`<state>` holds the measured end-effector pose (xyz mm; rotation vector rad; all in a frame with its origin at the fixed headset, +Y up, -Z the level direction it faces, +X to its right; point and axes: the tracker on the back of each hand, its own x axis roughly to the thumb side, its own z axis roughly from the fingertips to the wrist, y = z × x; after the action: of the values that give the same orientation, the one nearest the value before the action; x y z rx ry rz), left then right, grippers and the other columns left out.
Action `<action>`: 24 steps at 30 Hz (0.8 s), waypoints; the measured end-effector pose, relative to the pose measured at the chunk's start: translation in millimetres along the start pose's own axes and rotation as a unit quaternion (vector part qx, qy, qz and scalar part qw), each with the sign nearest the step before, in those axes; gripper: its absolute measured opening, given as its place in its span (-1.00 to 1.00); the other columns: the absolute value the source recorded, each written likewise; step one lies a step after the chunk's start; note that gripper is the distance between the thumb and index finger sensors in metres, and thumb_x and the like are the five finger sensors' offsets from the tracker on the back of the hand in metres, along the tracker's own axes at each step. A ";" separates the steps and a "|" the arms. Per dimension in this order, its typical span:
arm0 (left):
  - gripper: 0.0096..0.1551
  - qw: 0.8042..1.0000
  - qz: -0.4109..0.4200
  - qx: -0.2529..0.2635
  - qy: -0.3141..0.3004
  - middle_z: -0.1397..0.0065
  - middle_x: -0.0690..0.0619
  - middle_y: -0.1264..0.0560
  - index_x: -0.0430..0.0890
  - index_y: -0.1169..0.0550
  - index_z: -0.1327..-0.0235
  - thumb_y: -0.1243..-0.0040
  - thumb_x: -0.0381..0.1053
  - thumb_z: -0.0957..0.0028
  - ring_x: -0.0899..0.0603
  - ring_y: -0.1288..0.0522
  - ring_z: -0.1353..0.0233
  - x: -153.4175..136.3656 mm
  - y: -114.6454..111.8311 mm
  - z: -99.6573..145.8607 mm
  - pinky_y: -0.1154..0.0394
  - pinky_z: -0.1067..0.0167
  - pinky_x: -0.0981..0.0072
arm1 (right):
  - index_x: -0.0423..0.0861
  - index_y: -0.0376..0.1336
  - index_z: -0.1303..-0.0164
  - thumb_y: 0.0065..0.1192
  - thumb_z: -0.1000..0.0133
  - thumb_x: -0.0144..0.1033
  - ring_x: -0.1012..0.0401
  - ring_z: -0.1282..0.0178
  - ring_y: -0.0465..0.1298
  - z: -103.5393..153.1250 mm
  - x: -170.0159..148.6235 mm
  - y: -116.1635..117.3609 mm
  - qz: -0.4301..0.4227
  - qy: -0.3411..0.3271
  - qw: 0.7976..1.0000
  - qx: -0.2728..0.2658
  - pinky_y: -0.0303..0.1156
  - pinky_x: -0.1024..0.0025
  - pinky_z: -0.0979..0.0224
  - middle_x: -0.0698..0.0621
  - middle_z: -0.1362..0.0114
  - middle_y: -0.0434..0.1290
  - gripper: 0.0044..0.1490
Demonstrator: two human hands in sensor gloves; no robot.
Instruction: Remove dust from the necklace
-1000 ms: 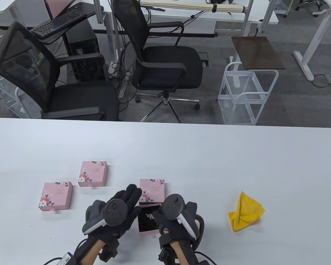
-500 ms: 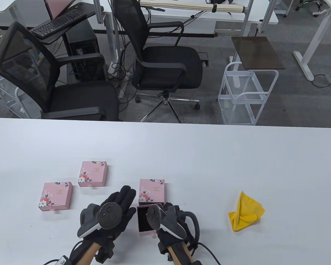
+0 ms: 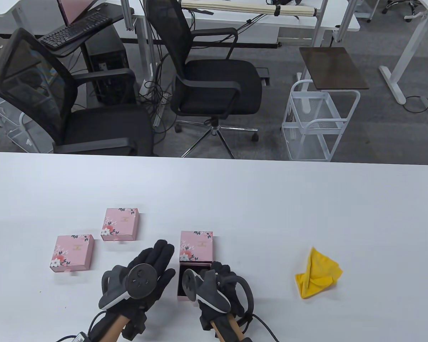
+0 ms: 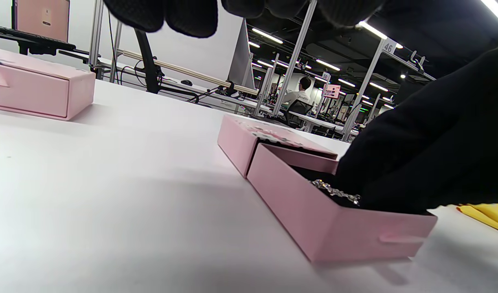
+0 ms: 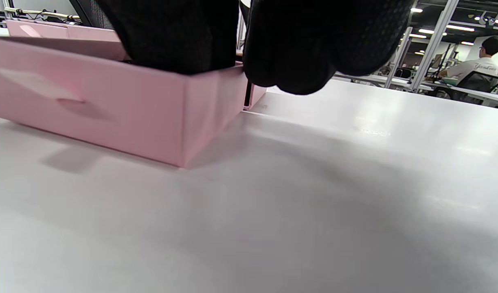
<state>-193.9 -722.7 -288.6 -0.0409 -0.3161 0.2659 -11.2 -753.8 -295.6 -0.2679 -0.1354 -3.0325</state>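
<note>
A pink floral box [image 3: 196, 247] lies on the table with its drawer [image 3: 181, 289] pulled out toward me. A silver necklace [image 4: 335, 191] lies on the drawer's black lining. My right hand [image 3: 215, 275] reaches down into the drawer, and its fingertips [image 4: 395, 191] touch the necklace. Whether they pinch it is hidden. In the right wrist view the fingers [image 5: 179, 36] dip behind the drawer's wall [image 5: 110, 106]. My left hand [image 3: 158, 258] rests flat and empty just left of the drawer, fingers stretched out. A crumpled yellow cloth [image 3: 317, 272] lies to the right.
Two more shut pink boxes [image 3: 120, 224] [image 3: 72, 251] lie to the left of my hands. The nearer one also shows in the left wrist view [image 4: 33, 85]. Office chairs and a white wire cart [image 3: 317, 124] stand beyond the table's far edge.
My right hand has turned over and dropped into the open drawer, covering the necklace. My left hand has drawn back a little toward me and to the left.
</note>
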 end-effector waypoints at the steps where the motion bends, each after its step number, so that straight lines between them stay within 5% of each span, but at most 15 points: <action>1: -0.27 1.000 -0.001 0.000 0.000 -0.82 0.08 0.04 0.11 -0.05 -0.70 0.13 0.23 -0.30 -0.25 -0.10 -0.66 0.3 0.1 0.2 -0.17 -0.52 -0.24 | -0.15 0.37 -0.36 0.44 -0.27 -0.29 -0.28 -0.37 0.39 -0.6 0.2 0.1 0.000 -0.001 1.000 0.003 0.37 -0.14 -0.38 -0.41 -0.56 0.27 -0.53; 15: -0.27 1.000 -0.003 0.002 -0.002 -0.82 0.07 0.04 0.11 -0.04 -0.70 0.13 0.24 -0.30 -0.25 -0.09 -0.66 0.7 -0.4 0.6 -0.17 -0.52 -0.24 | -0.14 0.33 -0.42 0.33 -0.35 -0.23 -0.35 -0.45 0.28 1.7 -8.8 -3.8 -0.043 -0.014 0.999 0.001 0.32 -0.17 -0.42 -0.46 -0.65 0.12 -0.52; 24: -0.26 1.000 0.004 0.010 -0.006 -0.82 0.07 0.04 0.11 -0.03 -0.70 0.12 0.24 -0.30 -0.25 -0.09 -0.66 0.7 0.8 0.7 -0.17 -0.52 -0.24 | -0.15 0.28 -0.44 0.27 -0.36 -0.24 -0.21 -0.29 0.49 12.0 -15.2 -33.6 -0.127 -0.026 0.990 -0.060 0.44 -0.06 -0.32 -0.35 -0.50 0.38 -0.51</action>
<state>-193.7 -721.7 -287.8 -0.0198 -0.3260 0.2768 2.4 -718.1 -289.3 -0.3648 0.0105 -3.2934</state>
